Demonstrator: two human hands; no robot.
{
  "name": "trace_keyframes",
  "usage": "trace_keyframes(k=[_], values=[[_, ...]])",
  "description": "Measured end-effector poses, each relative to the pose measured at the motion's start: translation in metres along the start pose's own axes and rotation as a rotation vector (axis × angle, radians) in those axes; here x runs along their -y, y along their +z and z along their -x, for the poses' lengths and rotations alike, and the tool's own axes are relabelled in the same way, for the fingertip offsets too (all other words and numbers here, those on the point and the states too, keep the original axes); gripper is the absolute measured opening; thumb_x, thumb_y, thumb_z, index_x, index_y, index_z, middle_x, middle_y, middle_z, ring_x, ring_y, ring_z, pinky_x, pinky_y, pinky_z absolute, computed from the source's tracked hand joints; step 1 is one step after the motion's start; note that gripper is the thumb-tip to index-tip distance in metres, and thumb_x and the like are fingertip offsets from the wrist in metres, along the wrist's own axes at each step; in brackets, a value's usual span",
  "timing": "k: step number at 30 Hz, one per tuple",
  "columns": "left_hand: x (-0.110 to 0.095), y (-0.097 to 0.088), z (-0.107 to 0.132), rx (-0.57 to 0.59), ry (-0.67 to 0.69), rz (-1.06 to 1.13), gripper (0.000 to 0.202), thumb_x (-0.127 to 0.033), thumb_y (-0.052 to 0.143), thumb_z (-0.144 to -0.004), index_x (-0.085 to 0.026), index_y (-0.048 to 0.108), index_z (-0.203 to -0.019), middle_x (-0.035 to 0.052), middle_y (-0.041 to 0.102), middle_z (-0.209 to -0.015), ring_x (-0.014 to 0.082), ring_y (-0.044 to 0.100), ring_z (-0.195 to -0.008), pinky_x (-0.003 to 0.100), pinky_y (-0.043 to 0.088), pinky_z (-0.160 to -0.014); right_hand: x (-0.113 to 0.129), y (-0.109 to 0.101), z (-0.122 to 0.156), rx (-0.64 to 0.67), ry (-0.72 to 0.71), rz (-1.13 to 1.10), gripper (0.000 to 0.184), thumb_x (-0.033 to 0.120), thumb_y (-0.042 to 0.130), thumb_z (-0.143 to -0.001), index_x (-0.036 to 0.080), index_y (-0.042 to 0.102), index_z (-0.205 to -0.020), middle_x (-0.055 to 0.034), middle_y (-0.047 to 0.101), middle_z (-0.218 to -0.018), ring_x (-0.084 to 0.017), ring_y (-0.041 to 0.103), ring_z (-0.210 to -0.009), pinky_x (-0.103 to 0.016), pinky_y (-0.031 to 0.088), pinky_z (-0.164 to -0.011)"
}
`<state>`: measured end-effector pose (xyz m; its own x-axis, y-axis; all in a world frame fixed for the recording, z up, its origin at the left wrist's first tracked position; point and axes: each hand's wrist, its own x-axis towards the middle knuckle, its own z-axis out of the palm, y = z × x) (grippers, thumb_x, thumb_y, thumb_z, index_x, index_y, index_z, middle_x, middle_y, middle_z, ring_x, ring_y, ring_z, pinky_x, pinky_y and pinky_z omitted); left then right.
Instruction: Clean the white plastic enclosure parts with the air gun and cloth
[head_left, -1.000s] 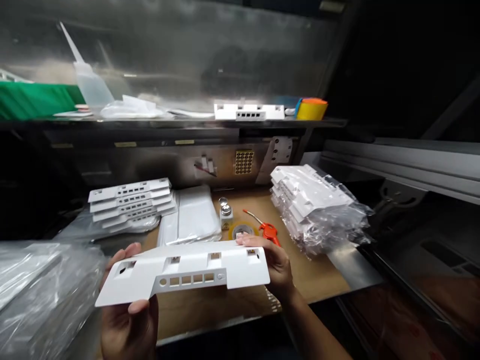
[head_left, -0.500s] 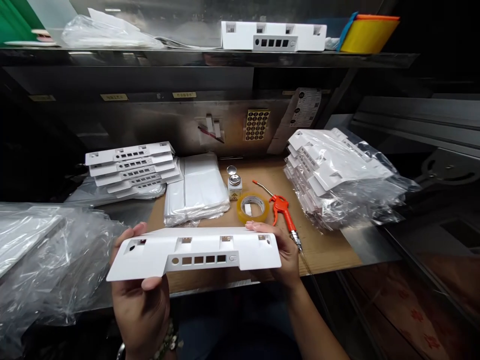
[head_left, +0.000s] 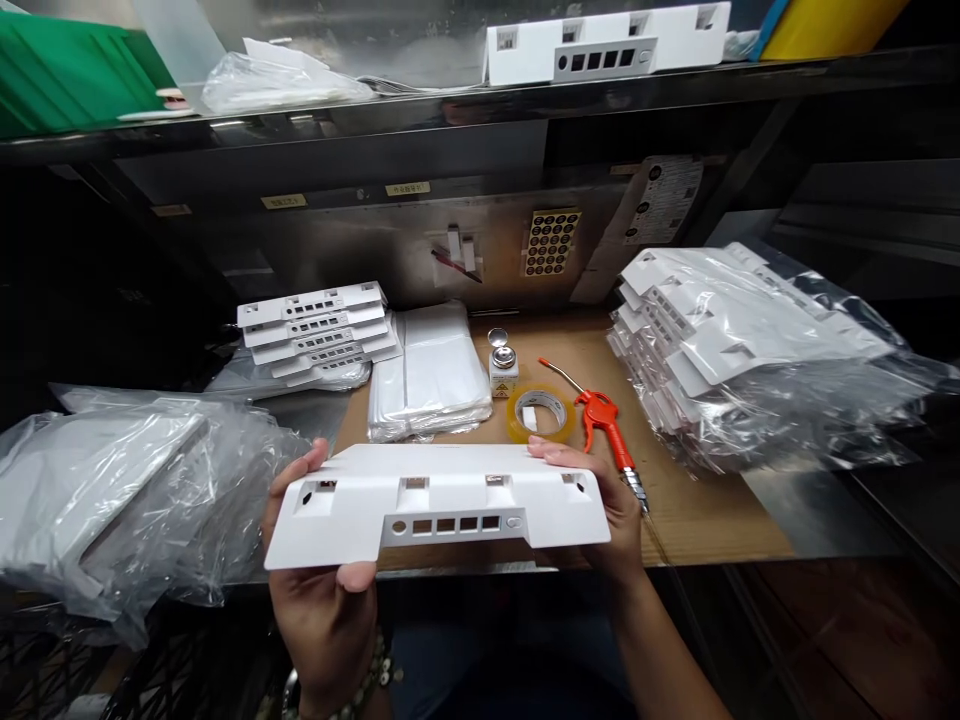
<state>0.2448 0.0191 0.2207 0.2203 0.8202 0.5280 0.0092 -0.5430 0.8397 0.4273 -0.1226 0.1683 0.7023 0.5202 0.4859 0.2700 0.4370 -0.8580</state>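
Two hands form the grip: left hand (head_left: 319, 612) and right hand (head_left: 621, 515) clasp the white housing (head_left: 450, 495) at opposite ends, above the near edge of the worktop (head_left: 802, 515); a slackening left hand could let it tip and drop.

We are seeing dark sides | light is pooling centrally | cover (head_left: 450, 463) is showing sharp | bags (head_left: 202, 490) are throwing glare | shelf (head_left: 450, 112) is glinting | we are losing lower right to murk | edges are stretching

A green bin (head_left: 71, 78) sits on the shelf (head_left: 420, 112) (a yellow container (head_left: 832, 28) stands farther right).
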Motion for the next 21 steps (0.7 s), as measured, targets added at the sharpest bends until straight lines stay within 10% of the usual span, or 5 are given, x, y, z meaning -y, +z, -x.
trace_keyframes(k=[21], values=[[-0.004,0.010,0.009,-0.138,-0.112,0.401,0.091,-0.077,0.080,-0.062,-0.030,0.062,-0.137,0.0069,0.050,-0.156,0.0343,0.034,-0.151,0.042,0.032,-0.124,-0.015,-0.013,0.008,0.027,-0.048,0.095,0.029,0.025,0.072,-0.090,0.026,0.072,-0.119,-0.0073,0.072,-0.131,-0.031,0.066,-0.126,-0.049,0.051,-0.111]])
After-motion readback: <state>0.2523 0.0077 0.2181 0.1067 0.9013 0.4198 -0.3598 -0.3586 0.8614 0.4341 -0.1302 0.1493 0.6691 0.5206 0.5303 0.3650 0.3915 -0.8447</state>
